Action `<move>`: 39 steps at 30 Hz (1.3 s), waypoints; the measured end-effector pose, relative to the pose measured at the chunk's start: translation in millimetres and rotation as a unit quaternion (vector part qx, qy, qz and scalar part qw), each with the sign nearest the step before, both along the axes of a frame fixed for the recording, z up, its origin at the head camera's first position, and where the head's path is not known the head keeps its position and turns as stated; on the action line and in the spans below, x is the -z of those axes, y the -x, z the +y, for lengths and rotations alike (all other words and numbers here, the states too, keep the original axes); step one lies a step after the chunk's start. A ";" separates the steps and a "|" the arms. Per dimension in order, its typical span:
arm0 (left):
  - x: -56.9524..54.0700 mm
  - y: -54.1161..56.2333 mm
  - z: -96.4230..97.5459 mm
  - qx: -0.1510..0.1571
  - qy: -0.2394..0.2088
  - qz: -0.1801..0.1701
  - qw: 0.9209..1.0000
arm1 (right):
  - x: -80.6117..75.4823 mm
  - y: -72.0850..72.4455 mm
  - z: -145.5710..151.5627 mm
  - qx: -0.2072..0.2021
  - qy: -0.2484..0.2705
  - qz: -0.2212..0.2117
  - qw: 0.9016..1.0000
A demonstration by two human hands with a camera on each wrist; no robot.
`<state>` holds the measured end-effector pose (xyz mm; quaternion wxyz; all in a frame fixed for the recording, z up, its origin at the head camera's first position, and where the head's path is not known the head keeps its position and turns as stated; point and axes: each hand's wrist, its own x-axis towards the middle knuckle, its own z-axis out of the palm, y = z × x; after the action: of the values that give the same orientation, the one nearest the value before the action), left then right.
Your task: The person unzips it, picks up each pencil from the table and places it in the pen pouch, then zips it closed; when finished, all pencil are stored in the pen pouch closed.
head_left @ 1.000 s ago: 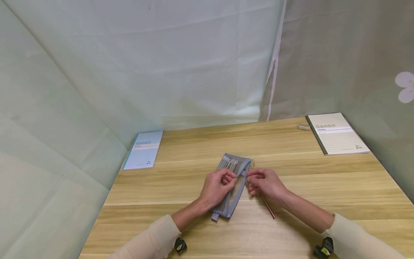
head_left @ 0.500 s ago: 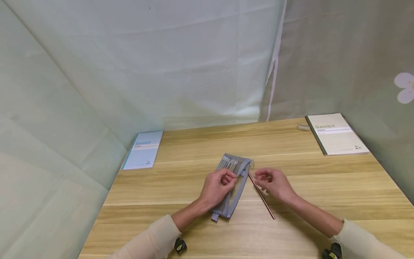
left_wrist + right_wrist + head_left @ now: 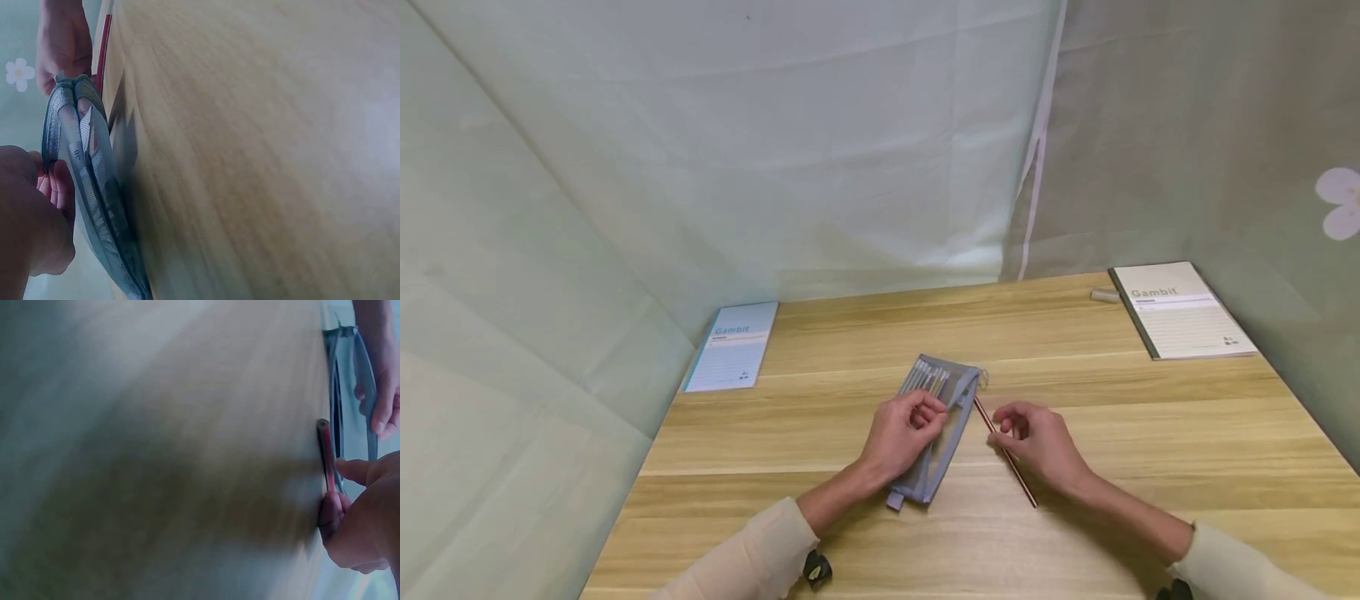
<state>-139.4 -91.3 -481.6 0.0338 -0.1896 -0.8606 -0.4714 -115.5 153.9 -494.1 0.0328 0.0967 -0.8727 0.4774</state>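
Observation:
A grey mesh pencil case [image 3: 951, 446] lies on the table, unzipped along its right side, with several pencils [image 3: 925, 379] showing through the mesh. My left hand [image 3: 904, 433] pinches the edge of its opening between thumb and fingers, and the left wrist view shows that edge [image 3: 53, 125] lifted. Just right of the case lies a dark red pencil [image 3: 1018, 477], slanting toward me. My right hand [image 3: 1041, 442] is at this pencil, thumb and bent fingers apart. In the right wrist view its fingertips [image 3: 331, 509] are beside the red pencil [image 3: 328, 456]; contact is hard to judge.
A blue-edged notebook [image 3: 730, 348] lies at the table's back left. At the back right are a dark-spined notebook [image 3: 1183, 312] and a small greyish block [image 3: 1105, 295] beside it. Fabric curtains [image 3: 850, 167] stand behind and beside the table.
My right hand has drawn away from the pencil case's opening, uncovering the red pencil, then moved slightly down along it. My left hand has kept its hold on the case, which shifted very slightly.

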 end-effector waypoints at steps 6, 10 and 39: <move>0.3 0.6 -0.5 0.000 -0.004 -0.002 1.000 | 5.4 -3.0 -3.6 0.004 -0.033 0.048 0.998; 0.2 0.3 -0.9 0.000 -0.007 -0.005 1.000 | 4.9 -2.4 -3.4 0.002 -0.044 0.048 0.998; -1.8 -1.4 -3.4 -0.001 0.003 -0.002 1.000 | -11.2 -0.6 19.1 -0.049 -0.036 -0.036 0.997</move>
<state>-138.0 -94.7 -479.8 0.0321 -0.1881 -0.8621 -0.4695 -114.9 173.0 -482.9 -0.0259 0.1229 -0.8842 0.4498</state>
